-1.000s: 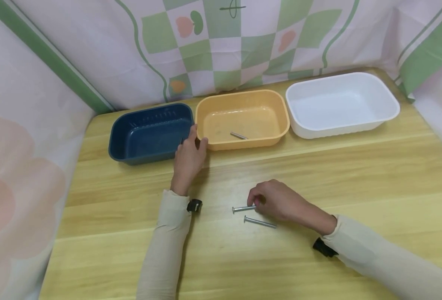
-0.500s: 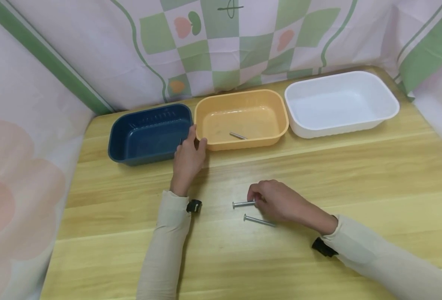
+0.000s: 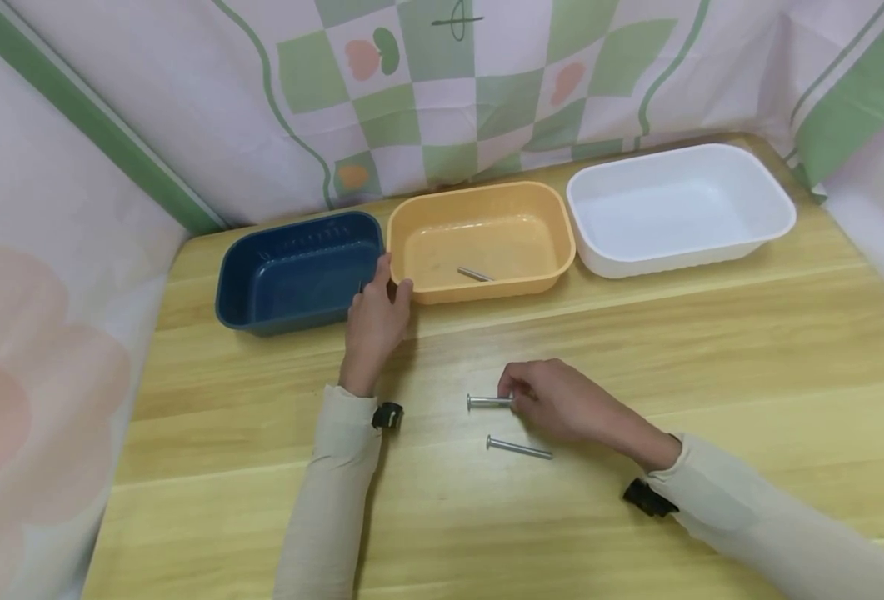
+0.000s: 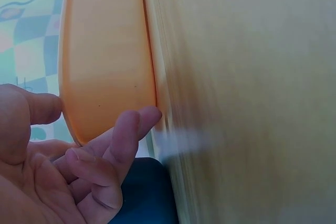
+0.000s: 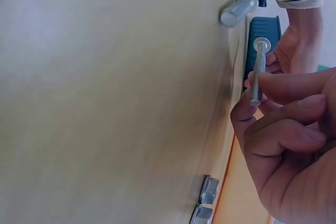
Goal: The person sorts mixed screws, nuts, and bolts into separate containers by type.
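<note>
My right hand (image 3: 561, 400) pinches a metal bolt (image 3: 489, 402) between thumb and fingers, its round head pointing left. In the right wrist view the held bolt (image 5: 260, 72) shows its threaded end. A second bolt (image 3: 519, 448) lies on the table just in front of that hand. My left hand (image 3: 377, 325) rests at the near left corner of the yellow tray (image 3: 486, 292), between it and the dark blue tray (image 3: 292, 321). In the left wrist view its thumb touches the yellow tray's rim (image 4: 65, 51), with the other fingers loosely bent. Another bolt (image 3: 476, 273) lies inside the yellow tray.
A white tray (image 3: 681, 258) stands at the right of the row on the wooden table (image 3: 262, 500). Patterned cloth (image 3: 442, 108) hangs behind. Two shiny metal pieces (image 5: 209, 189), like hex nuts, appear in the right wrist view. A small dark object (image 3: 362, 285) peeks out beside my left hand.
The bolt in my right hand has risen slightly and turned from a slant to nearly level. My left hand and the trays have stayed in place.
</note>
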`<state>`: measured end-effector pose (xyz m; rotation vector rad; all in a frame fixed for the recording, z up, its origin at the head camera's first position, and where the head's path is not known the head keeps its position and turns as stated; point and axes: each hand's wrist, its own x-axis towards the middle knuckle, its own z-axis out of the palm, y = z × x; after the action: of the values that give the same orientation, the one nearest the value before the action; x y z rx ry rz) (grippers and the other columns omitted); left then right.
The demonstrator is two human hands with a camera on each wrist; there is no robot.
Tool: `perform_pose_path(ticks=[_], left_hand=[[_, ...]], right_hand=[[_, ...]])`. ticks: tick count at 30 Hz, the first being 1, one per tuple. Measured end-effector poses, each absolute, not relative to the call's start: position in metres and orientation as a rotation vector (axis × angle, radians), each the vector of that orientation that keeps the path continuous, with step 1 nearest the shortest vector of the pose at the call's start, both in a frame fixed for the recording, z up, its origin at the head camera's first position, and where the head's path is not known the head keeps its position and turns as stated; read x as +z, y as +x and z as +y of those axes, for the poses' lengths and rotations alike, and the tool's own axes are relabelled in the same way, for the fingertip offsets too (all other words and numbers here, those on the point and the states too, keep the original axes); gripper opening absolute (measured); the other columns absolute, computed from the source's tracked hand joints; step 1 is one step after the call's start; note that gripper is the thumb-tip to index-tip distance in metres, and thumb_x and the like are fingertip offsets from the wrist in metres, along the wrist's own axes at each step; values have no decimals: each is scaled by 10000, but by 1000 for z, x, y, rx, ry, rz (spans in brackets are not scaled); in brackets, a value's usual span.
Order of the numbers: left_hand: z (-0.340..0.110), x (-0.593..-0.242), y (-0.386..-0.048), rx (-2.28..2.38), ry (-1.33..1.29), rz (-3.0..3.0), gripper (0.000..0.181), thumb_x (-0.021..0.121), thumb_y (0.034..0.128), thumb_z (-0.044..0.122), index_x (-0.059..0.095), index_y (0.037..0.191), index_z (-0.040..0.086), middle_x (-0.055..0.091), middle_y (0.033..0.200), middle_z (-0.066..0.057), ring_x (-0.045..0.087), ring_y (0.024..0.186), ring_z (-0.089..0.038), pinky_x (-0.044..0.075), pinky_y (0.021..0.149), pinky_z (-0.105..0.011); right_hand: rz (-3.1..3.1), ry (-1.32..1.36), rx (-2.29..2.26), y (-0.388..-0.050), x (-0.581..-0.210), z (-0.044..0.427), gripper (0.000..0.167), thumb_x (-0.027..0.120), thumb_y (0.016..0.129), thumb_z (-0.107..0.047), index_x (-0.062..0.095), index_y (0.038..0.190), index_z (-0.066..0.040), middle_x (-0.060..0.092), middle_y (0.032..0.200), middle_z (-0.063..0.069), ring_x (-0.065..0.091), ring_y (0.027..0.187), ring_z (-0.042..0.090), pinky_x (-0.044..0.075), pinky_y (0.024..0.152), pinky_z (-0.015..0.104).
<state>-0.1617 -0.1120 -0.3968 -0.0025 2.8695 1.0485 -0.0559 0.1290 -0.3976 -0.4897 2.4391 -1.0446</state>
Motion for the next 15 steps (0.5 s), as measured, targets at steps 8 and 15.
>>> perform_pose_path(ticks=[8, 15], left_hand=[[-112, -399, -162, 1055, 21, 2883, 577, 479, 1058, 344, 322, 1574, 138, 452, 572, -70, 367, 409, -201, 311, 420, -345], [-112, -397, -163, 1034, 14, 2892, 572, 485, 1055, 335, 331, 1571, 142, 518, 659, -110, 455, 491, -261, 353, 481, -391]], right_hand=[[2289, -469, -1211, -63, -394, 134, 132, 577, 960, -9, 689, 1005, -63, 652, 869, 6, 573, 775, 166, 498, 683, 331], [2168, -446, -1349, -68, -390, 137, 138, 566, 967, -25, 674, 1052, -15, 665, 912, 69, 626, 888, 233, 470, 813, 416]])
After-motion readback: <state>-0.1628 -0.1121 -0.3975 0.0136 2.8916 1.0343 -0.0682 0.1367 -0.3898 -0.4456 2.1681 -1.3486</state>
